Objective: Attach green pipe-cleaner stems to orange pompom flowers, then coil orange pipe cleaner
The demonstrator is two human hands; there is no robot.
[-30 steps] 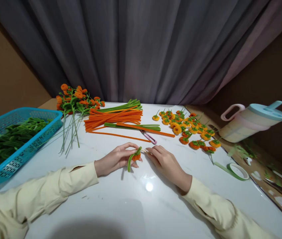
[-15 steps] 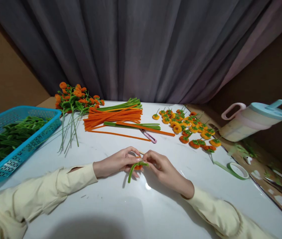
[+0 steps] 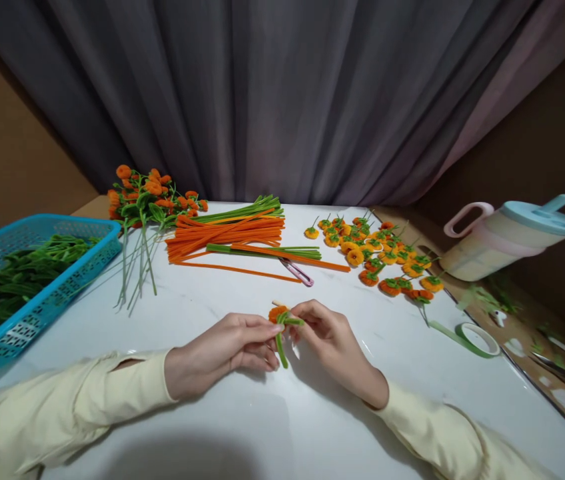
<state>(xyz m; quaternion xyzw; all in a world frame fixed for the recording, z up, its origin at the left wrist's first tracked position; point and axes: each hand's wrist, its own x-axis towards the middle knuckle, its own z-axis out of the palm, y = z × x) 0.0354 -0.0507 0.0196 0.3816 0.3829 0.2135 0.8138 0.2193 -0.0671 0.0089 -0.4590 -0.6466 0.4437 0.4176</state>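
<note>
My left hand (image 3: 227,347) pinches a small orange pipe-cleaner flower (image 3: 277,313) between thumb and fingers, above the middle of the table. A green pipe cleaner (image 3: 281,348) is bent around the flower's base; one end hangs down, the other points right. At that right end, the thumb and fingertips of my right hand (image 3: 332,343) are closed on the green pipe cleaner. Behind the flower a thin pale stick (image 3: 277,303) pokes out by my right fingers; most of it is hidden.
Orange pipe cleaners (image 3: 227,233) lie ahead with green ones (image 3: 257,207) and a pink cutter (image 3: 298,273). Finished flowers (image 3: 355,258) spread right, near green tape (image 3: 480,340) and a tumbler (image 3: 497,240). Left are a blue basket (image 3: 42,287) of leaves and a flower bunch (image 3: 147,193).
The flower has turned upward, so more of its orange head shows. My left hand has shifted slightly down and left, its fingers changing position; the green end now hangs to the right.
</note>
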